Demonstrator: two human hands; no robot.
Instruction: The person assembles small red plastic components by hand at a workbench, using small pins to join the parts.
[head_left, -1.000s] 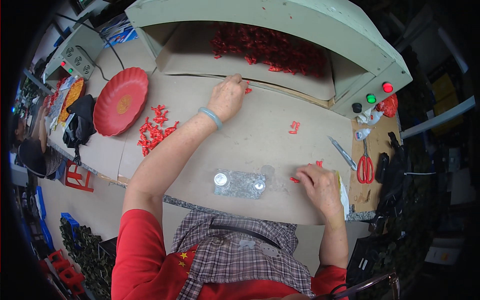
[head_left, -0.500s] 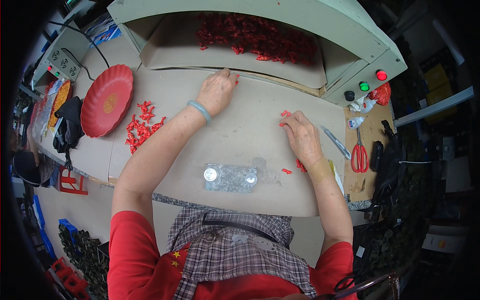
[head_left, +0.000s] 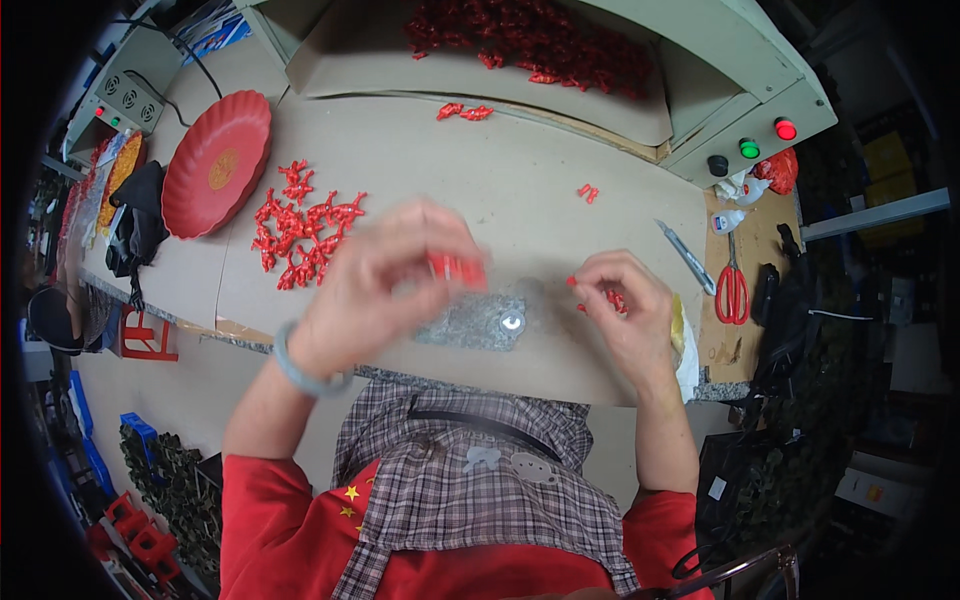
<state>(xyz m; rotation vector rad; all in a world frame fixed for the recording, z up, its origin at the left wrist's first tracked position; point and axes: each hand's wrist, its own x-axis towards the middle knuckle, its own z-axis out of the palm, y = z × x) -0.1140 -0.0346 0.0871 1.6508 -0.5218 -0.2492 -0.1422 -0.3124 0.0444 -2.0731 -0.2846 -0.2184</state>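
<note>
My left hand (head_left: 400, 275), smeared by motion, is raised over the near middle of the table with a small glossy red plastic figure piece (head_left: 458, 269) in its fingers. To its right, my right hand (head_left: 630, 310) pinches a tiny red piece (head_left: 571, 282) between thumb and fingertips. More red pieces (head_left: 617, 300) lie on the table, partly hidden by that hand. Partly behind my left hand is a speckled grey rectangle (head_left: 470, 330) with a white round disc (head_left: 513, 322). Two small red pieces (head_left: 588, 193) rest beyond my right hand, and several red pieces (head_left: 465, 112) sit along the far edge.
At left, a pile of red figure pieces (head_left: 300, 230) lies beside a red scalloped dish (head_left: 215, 170). A pale green cabinet (head_left: 740, 90) holding a heap of red pieces (head_left: 530, 45) stands at the back. To the right are a utility knife (head_left: 686, 257), red-handled scissors (head_left: 733, 293) and a small bottle (head_left: 728, 221).
My left hand has come from the far edge toward me and now carries a red piece. My right hand has drawn nearer, leaving two small red pieces behind on the table. The view has shifted slightly.
</note>
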